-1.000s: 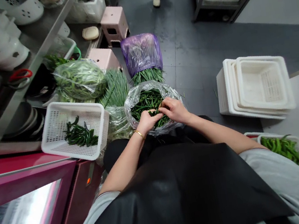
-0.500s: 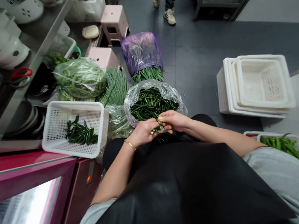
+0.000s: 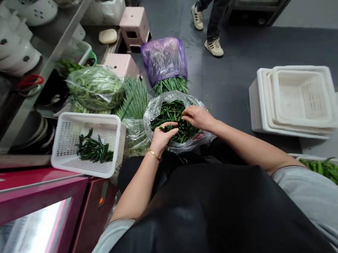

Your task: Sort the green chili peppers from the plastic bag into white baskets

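Note:
A clear plastic bag [image 3: 150, 114] full of dark green chili peppers [image 3: 171, 111] stands open in front of me. My left hand [image 3: 162, 138] is over its near left side, thumb and fingers curved around a few green chilies. My right hand [image 3: 199, 118] reaches over the bag's right side with fingertips bent together among the chilies; what they pinch is hidden. To the left, a white perforated basket [image 3: 63, 155] holds a small heap of green chilies [image 3: 95, 149].
Beyond the bag lie greens in a purple mesh bag [image 3: 164, 58] and bagged leafy vegetables [image 3: 96, 87]. Pink stools [image 3: 135, 24] stand behind. Stacked white baskets [image 3: 256, 107] are on the right. A person's legs [image 3: 215, 15] show ahead. A metal shelf [image 3: 56, 54] runs along the left.
My hands have moved forward from the bag's near edge, where they met around chilies, and are now apart over the bag. The other person has stepped closer and to the right.

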The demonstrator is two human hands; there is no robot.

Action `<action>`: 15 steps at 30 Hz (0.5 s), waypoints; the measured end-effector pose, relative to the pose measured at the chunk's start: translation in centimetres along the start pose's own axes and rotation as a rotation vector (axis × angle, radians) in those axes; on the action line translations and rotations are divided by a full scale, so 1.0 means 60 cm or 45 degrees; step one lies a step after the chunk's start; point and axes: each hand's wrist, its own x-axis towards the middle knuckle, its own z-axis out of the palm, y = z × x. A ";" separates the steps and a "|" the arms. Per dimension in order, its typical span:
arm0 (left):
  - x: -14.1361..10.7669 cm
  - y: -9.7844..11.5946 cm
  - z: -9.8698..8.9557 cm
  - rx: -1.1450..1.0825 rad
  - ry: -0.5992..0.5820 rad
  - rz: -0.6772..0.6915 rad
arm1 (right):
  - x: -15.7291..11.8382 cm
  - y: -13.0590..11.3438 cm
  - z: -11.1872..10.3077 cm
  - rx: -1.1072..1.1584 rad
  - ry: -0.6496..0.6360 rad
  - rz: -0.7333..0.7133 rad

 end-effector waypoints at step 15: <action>-0.003 -0.003 -0.001 -0.292 -0.065 -0.249 | 0.047 0.029 0.018 -0.329 -0.207 -0.041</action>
